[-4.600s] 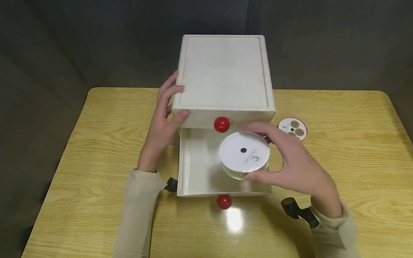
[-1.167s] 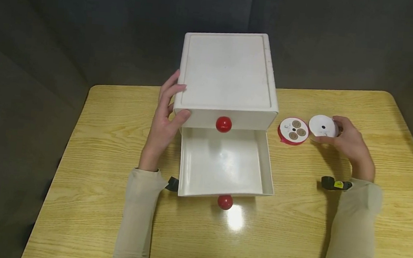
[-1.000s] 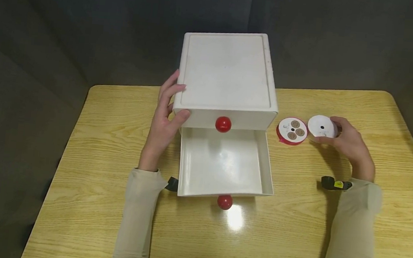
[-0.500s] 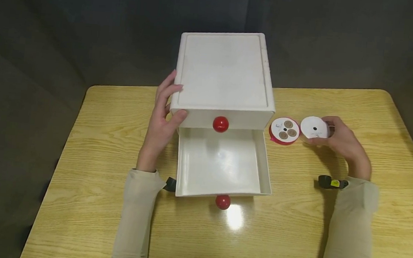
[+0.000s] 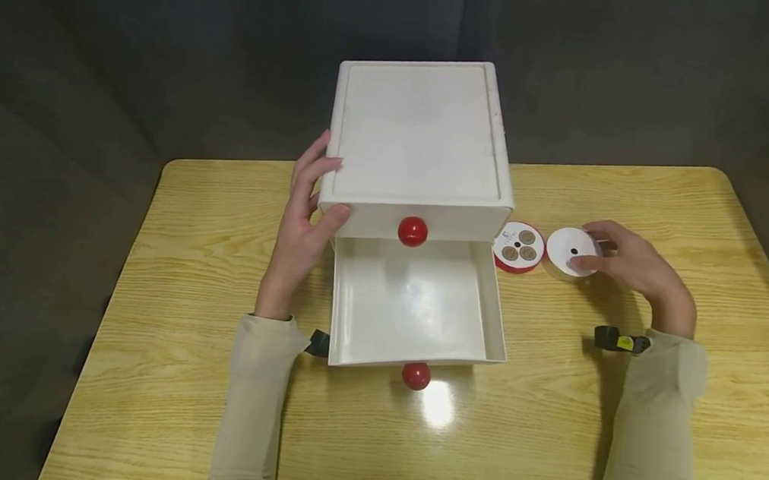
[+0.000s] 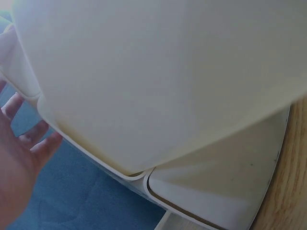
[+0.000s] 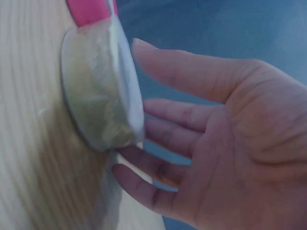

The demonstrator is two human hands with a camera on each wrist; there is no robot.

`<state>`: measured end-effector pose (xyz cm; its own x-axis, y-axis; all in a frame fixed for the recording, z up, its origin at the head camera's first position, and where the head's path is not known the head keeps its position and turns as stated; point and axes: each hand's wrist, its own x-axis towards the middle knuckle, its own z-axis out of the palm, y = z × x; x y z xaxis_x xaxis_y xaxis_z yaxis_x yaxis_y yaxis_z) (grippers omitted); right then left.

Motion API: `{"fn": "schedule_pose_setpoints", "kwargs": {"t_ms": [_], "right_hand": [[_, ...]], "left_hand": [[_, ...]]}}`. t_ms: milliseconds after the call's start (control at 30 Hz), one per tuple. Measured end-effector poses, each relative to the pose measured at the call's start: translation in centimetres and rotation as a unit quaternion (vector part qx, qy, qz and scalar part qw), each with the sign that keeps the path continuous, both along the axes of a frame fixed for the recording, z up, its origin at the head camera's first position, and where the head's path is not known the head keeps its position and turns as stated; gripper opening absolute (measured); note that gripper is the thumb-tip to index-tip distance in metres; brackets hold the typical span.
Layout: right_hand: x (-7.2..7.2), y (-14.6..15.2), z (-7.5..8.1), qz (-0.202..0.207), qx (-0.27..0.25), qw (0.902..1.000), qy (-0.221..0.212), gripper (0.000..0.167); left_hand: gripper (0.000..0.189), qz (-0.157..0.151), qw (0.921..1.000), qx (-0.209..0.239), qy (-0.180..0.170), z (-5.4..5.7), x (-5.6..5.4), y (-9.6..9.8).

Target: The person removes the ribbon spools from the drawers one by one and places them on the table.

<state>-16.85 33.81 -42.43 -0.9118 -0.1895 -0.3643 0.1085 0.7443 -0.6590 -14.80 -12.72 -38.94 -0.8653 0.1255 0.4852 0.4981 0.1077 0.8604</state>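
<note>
A white two-drawer cabinet (image 5: 417, 132) with red round knobs stands mid-table, its lower drawer (image 5: 413, 303) pulled out. My left hand (image 5: 297, 236) rests on its left side, fingers spread and mostly straight, thumb at the front corner; part of this shows in the left wrist view. To the right lies a spool of pale ribbon (image 5: 562, 244) with a white label. My right hand (image 5: 639, 270) is beside it with loosely bent fingers. In the right wrist view, the thumb is off the pale spool (image 7: 91, 86) and fingers are at its edge. A red ribbon spool (image 5: 520, 240) lies between it and the cabinet.
The wooden table (image 5: 183, 268) has rounded far corners, with dark curtains (image 5: 237, 44) behind and at the sides. A red knob (image 5: 417, 375) sticks out from the pulled-out drawer's front. Dark wrist camera mounts (image 5: 612, 339) project from both sleeves.
My right hand has carried the pale spool from over the drawer to the table at right. Both spools have since shifted left toward the cabinet, and my right fingers have loosened. My left hand stays put.
</note>
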Motion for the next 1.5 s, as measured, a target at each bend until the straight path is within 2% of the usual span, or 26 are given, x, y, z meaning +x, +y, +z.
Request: {"fn": "schedule_pose_setpoints", "kwargs": {"t_ms": [233,433,600,667,733,900,1067,1133,1233,1333,1500], "right_hand": [[0.5,-0.4,1.7,-0.006,0.008,0.9998,0.018,0.069],[1.0,-1.0,3.2,0.007,0.011,0.9998,0.013,0.065],[2.2,-2.5,5.2,0.030,0.001,0.9990,0.034,0.062],[2.8,-3.5,6.1,0.058,-0.007,0.9974,0.041,0.058],[3.5,-4.6,6.9,0.107,-0.008,0.9933,0.044,0.054],[5.1,-7.4,8.3,0.239,-0.011,0.9698,0.047,0.050],[6.8,-9.9,9.4,0.299,0.013,0.9532,0.044,0.051],[7.4,-10.7,9.8,0.309,0.021,0.9504,0.031,0.050],[8.4,-11.7,10.2,0.317,0.025,0.9482,0.008,0.039],[9.2,-12.4,10.6,0.309,0.034,0.9503,-0.007,0.036],[10.6,-13.9,10.9,0.289,0.058,0.9556,0.000,0.046]], "left_hand": [[0.080,-0.002,1.0000,-0.002,0.002,0.1,-0.1,0.1],[0.080,0.000,1.0000,-0.003,0.002,0.0,-0.1,0.2],[0.080,-0.002,1.0000,-0.002,0.003,0.0,-0.1,0.2],[0.080,-0.002,1.0000,-0.003,0.005,0.0,-0.1,0.2],[0.079,-0.001,1.0000,-0.002,0.007,0.0,-0.1,0.2],[0.080,-0.005,1.0000,-0.001,0.006,0.1,-0.1,0.1],[0.084,-0.025,0.9997,-0.008,-0.002,0.3,-0.1,-0.4],[0.085,-0.033,0.9994,-0.012,-0.003,0.3,-0.1,-0.6],[0.085,-0.047,0.9988,-0.011,-0.001,0.3,-0.1,-0.9],[0.083,-0.057,0.9984,-0.005,0.003,0.3,-0.2,-1.0],[0.081,-0.055,0.9985,0.000,0.002,0.3,-0.1,-1.1]]}}
